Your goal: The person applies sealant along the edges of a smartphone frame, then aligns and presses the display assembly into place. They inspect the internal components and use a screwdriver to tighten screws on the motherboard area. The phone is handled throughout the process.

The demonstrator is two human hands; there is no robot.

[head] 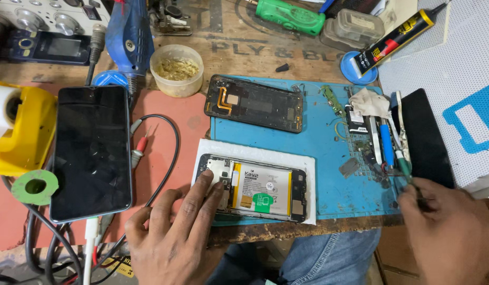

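Note:
An opened phone (255, 189) with its white battery showing lies on a white sheet (255, 154) at the near edge of the blue mat (318, 137). My left hand (173, 232) presses its fingertips on the phone's left end. My right hand (447, 232) is at the mat's right front corner, fingers closed on a thin metal tool (408, 177) among the tools there. A black phone frame (254, 103) lies at the back of the mat.
A large dark phone (90, 150) rests face up on the red mat at left, with cables and red probes (141, 142) beside it. A plastic cup (176, 68), a blue rotary tool (127, 37), a glue tube (395, 39), a black phone (426, 137), and a green screwdriver (289, 16) lie around.

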